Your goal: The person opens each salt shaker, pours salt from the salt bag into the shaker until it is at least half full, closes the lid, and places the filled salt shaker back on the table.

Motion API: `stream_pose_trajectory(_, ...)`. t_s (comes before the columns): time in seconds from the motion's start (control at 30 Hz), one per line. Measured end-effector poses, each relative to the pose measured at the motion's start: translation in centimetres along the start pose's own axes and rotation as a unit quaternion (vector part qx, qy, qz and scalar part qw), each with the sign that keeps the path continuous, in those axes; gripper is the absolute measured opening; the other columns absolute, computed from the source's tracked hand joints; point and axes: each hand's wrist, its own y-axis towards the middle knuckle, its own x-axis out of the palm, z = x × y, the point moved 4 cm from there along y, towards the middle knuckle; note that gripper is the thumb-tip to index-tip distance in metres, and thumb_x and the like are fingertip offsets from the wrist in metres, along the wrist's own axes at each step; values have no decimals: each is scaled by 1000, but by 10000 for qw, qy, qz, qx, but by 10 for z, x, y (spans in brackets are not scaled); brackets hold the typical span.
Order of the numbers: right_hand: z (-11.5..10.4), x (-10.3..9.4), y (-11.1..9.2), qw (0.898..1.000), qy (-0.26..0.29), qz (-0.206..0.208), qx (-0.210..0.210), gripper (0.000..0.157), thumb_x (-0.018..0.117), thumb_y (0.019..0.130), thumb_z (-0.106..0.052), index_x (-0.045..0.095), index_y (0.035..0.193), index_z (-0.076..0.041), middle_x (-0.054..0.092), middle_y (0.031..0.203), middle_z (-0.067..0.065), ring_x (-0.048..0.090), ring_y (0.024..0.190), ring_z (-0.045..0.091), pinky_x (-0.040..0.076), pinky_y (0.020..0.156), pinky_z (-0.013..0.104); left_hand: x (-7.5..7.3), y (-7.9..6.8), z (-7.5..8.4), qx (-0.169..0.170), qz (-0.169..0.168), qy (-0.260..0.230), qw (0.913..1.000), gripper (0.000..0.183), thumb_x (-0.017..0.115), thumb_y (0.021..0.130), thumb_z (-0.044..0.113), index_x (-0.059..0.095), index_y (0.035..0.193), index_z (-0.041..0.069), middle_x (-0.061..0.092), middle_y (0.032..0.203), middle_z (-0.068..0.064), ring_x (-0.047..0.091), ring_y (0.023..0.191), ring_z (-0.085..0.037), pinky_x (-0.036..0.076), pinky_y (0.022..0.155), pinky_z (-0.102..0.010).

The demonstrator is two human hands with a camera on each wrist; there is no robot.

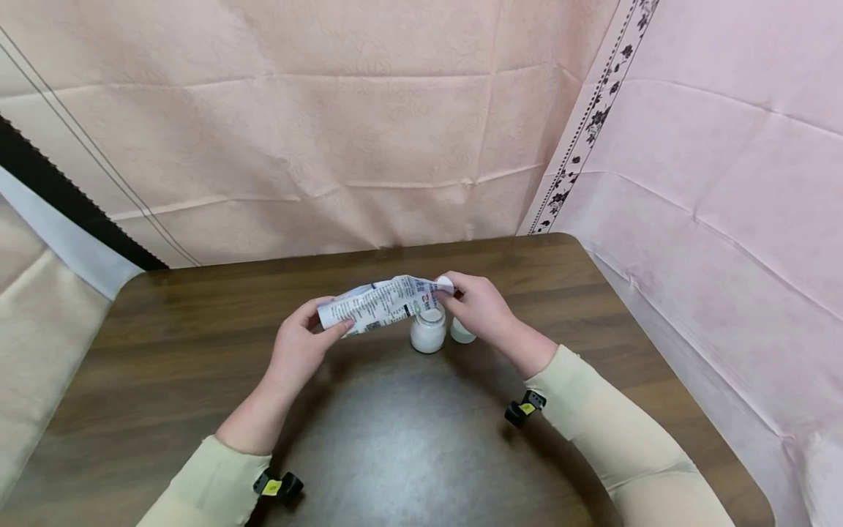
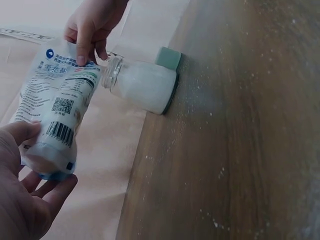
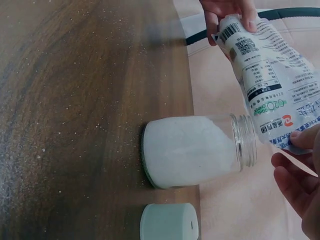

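Note:
A printed plastic salt bag (image 1: 382, 304) is held between both hands, just above and left of a glass jar (image 1: 428, 335). My left hand (image 1: 299, 344) grips the bag's bottom end, thumb on the printed face. At the other end my right hand (image 1: 481, 304) pinches the bag's corner beside the jar's mouth. The jar stands upright, uncapped and filled with white grains up to near its neck in the right wrist view. Its pale green lid (image 3: 170, 221) sits on the table beside it. The bag's opening is hidden.
White grains are scattered over the brown wooden table (image 1: 197, 351). Pink cloth (image 1: 395, 132) hangs behind the far edge and along the right side. Black wrist devices (image 1: 525, 408) are strapped at both sleeves.

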Motion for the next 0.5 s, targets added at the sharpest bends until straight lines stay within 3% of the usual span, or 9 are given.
stream_pose_trajectory(0.5, -16, -2, 6, 9981, -224, 154, -547, 8, 63, 89, -17, 66, 95, -19, 65, 90, -7, 59, 74, 6, 50, 64, 26, -1, 3, -8, 101, -254, 526, 9982, 45, 76, 76, 34, 54, 114, 23, 57, 109, -3, 56, 90, -19, 50, 69, -28)
